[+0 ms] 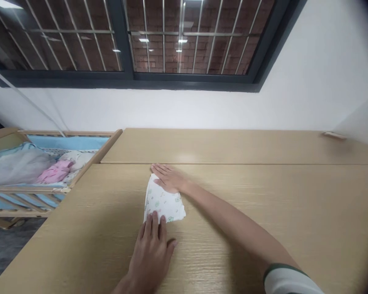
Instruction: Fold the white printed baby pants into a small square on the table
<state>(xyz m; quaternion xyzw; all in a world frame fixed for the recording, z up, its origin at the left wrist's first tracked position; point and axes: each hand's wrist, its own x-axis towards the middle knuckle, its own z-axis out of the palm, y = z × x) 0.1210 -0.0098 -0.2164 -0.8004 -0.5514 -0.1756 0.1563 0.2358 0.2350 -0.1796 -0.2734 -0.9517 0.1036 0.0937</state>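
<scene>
A folded white cloth (164, 203) with small green prints lies flat on the wooden table (233, 204), a little left of the middle. My right hand (168, 178) rests flat over its far edge, fingers stretched out and pointing left. At the near edge, the fingertips of my left hand (153, 249) touch the cloth, with the fingers extended and the thumb apart. Neither hand grips the cloth. Part of its far edge is hidden under my right hand.
To the left stands a wooden crib (53, 190) with blue lining, bedding and a pink cloth (55, 171). Behind the table are a white wall (184, 108) and a barred, dark-framed window (190, 80). A small flat piece (334, 135) lies at the table's back right.
</scene>
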